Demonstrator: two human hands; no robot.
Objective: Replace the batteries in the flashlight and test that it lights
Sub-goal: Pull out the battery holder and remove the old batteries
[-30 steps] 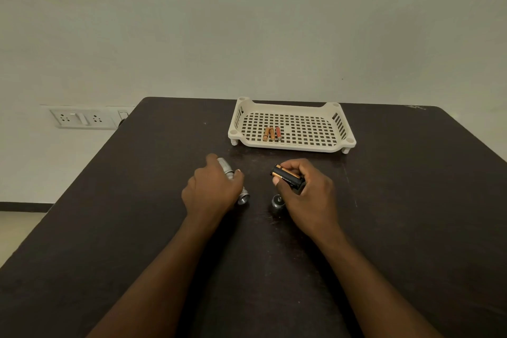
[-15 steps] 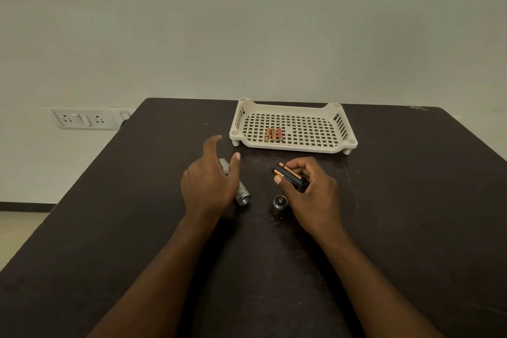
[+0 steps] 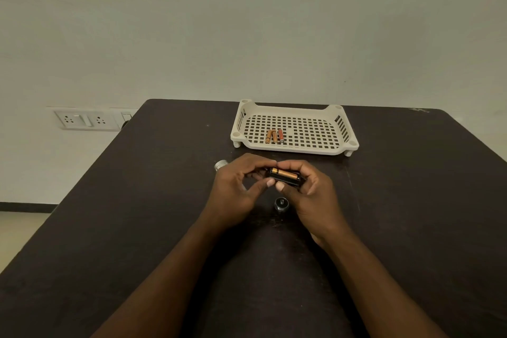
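Observation:
A black battery holder [image 3: 285, 178] with a gold-and-black battery showing in it is gripped by my right hand [image 3: 311, 195] above the dark table [image 3: 137, 214]. My left hand [image 3: 237, 189] has its fingertips on the holder's left end. The silver flashlight body [image 3: 220, 165] lies on the table behind my left hand, mostly hidden. Its round tail cap [image 3: 281, 203] stands on the table just below the holder. Three orange batteries [image 3: 274, 136] lie side by side in a cream perforated tray [image 3: 340, 129] at the table's far side.
A white socket and switch panel [image 3: 85, 119] is on the wall left of the table. The table's left edge runs diagonally toward me, with pale floor beyond it.
My left hand let go of the flashlight body and moved right to the battery holder in my right hand. The flashlight body stays on the table.

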